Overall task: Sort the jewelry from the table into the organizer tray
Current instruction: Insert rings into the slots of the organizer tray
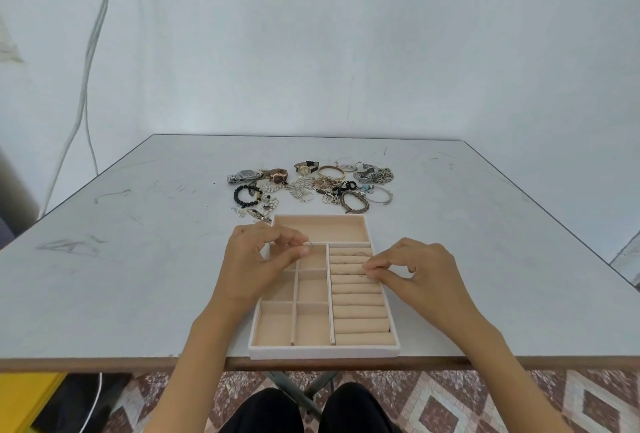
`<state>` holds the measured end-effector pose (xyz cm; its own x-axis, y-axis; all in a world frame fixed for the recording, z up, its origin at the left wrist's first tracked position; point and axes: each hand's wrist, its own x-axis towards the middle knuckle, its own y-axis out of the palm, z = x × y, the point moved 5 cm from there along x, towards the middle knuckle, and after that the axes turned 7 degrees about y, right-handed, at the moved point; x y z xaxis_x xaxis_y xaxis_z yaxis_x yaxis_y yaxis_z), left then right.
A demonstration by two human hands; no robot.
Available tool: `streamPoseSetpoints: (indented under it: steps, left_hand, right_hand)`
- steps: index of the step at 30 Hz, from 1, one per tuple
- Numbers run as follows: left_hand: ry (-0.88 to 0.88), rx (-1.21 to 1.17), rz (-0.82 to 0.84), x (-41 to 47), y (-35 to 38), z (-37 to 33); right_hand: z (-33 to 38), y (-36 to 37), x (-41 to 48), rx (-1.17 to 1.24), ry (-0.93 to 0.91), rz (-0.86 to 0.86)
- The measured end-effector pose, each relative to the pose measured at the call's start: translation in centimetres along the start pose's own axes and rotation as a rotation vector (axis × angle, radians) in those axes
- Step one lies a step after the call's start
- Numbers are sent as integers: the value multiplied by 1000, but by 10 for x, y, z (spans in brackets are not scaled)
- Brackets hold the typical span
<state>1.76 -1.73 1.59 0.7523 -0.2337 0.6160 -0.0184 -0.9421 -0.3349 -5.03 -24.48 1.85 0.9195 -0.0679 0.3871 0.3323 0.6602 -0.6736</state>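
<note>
In the head view, the tray (323, 352) sits low in the middle of the frame, on the bench (138, 276). The left hand (263, 252) pinches a thin ring (308, 246) above the tray. The right hand (415, 269) pinches a small ring (363, 273) at the soft rolls. The jewelry pile (311, 186) lies just above the tray.

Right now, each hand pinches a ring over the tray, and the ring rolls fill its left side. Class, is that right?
No. The head view shows the ring rolls on the right side of the organizer tray. The left hand pinches one ring, the right hand another ring, over it.
</note>
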Motion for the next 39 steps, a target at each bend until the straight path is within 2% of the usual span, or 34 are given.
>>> streamPoseSetpoints:
  steps: [8, 16, 20, 26, 29, 39]
  left_hand:
    - [33, 26, 8, 1, 0, -2]
    - [44, 42, 15, 0, 0, 0]
    - [47, 38, 15, 0, 0, -1]
    - [51, 41, 22, 0, 0, 1]
    - [50, 51, 31, 0, 0, 2]
    - [51, 79, 45, 1, 2, 2]
  right_hand:
    - [5, 3, -5, -58, -67, -35]
    - [17, 5, -12, -208, -243, -132]
    - [16, 9, -14, -226, -292, -78]
    - [9, 11, -10, -149, -181, 21]
    - [8, 9, -12, -55, -156, -31]
    - [3, 9, -22, -60, -153, -118]
